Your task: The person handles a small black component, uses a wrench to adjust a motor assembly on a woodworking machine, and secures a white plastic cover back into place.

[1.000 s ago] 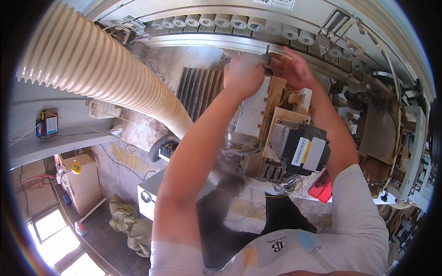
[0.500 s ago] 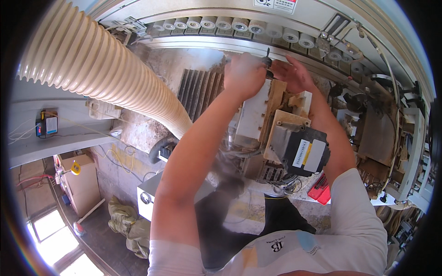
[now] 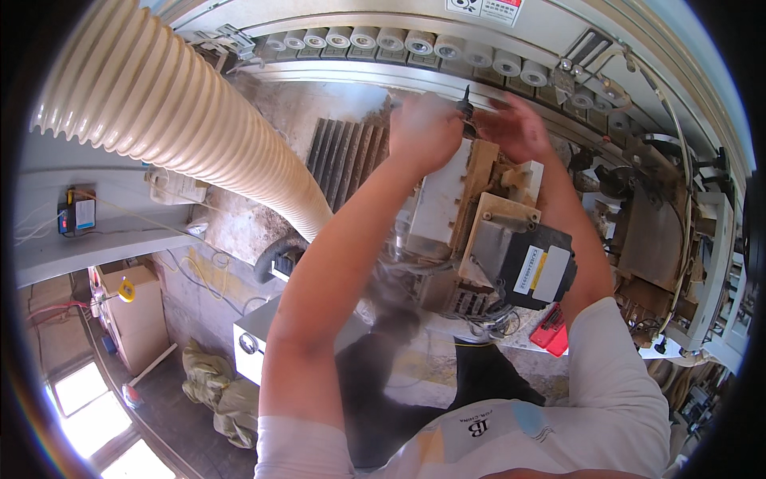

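Note:
My left hand (image 3: pixel 427 132) is closed at the far end of a dusty machine head (image 3: pixel 441 191), its fingers curled inward; a haze blurs its back, and what it grips is hidden. Right beside its fingers stands a black round fitting (image 3: pixel 466 105) with a thin spike on top. Across from that fitting, my right hand (image 3: pixel 519 128) has its fingers stretched out and slightly smeared, holding nothing that I can see. Between my forearms sits a black motor (image 3: pixel 536 267) on a metal bracket (image 3: pixel 487 231), coated with brown dust.
A thick ribbed cream hose (image 3: pixel 215 128) runs down from the upper left. Several rollers (image 3: pixel 391 38) line the machine's far rail. A dark ribbed plate (image 3: pixel 345 160) lies left of my left hand. A red case (image 3: pixel 550 330) rests near my right elbow. Cables hang below the motor.
My right hand has shifted slightly at the fitting, its fingers moving a little upward. The left hand stays nearly in place. The whole view has shifted slightly.

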The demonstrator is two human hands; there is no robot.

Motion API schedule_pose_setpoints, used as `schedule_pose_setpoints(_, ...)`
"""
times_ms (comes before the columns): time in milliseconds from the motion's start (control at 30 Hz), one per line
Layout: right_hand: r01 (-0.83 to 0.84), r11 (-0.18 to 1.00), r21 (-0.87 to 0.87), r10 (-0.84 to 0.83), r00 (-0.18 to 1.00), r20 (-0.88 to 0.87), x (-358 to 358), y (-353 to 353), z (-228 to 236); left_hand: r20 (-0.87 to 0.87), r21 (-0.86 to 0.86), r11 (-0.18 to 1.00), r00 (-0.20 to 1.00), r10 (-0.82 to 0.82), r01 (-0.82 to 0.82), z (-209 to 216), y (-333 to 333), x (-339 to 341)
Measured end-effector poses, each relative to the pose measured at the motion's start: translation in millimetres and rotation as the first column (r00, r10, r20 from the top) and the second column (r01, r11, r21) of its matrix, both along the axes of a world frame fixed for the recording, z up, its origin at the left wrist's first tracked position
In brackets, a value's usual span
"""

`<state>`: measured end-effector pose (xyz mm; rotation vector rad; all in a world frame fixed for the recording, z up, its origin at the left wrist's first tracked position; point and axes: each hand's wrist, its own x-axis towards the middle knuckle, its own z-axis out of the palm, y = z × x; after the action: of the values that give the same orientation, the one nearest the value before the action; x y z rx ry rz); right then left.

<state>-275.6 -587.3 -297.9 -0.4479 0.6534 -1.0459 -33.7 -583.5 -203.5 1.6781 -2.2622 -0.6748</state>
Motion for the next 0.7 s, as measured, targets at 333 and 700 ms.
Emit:
schedule_pose_setpoints(333, -0.119, 0.840, -0.530, 0.127, 0.992, -0.020, 1, 3, -38, 0.029, -0.043, 0.999, 0.999, -0.014, 0.016, -1, 0, -3)
schedule_pose_setpoints(700, -0.199, 0.977, -0.084, 0.192, 0.978, -0.080, 6, -8, -14, 0.051, -0.051, 0.999, 0.999, -0.013, 0.016, -6, -1, -1)
